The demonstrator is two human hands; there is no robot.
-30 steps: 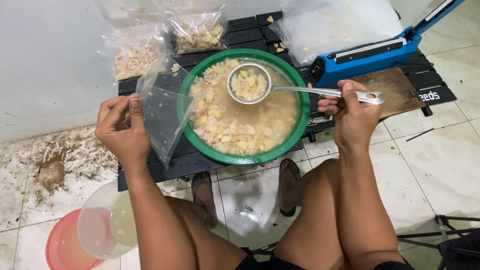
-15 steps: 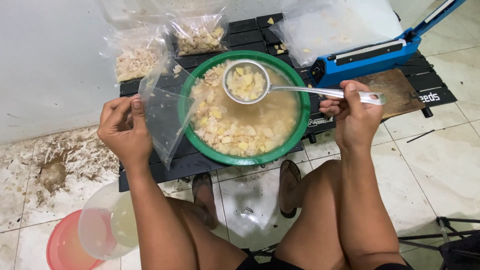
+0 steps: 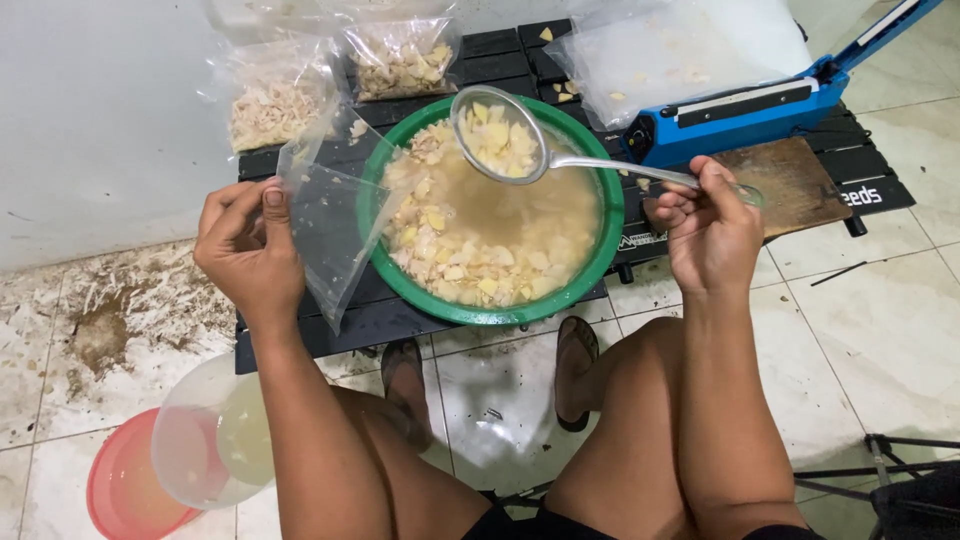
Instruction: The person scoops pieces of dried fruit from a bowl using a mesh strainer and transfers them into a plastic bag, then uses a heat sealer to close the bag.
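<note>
Nearest, left hand (image 3: 245, 250) pinching a clear bag (image 3: 330, 225) open beside the green bowl (image 3: 600, 235). Right hand (image 3: 710, 235) closed on the ladle (image 3: 497, 135) handle, scoop full of pale chunks above the bowl. Beyond, filled bags (image 3: 400, 55) and blue sealer (image 3: 760, 105) on the black table (image 3: 300, 345).

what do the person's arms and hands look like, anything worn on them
Both arms are bare up to the frame edge: no sleeves show. The left hand and right hand wear no gloves, and no rings, watch or bracelets are visible. Nails are short and unpainted. Below, only dark shorts and sandals are worn.
</note>
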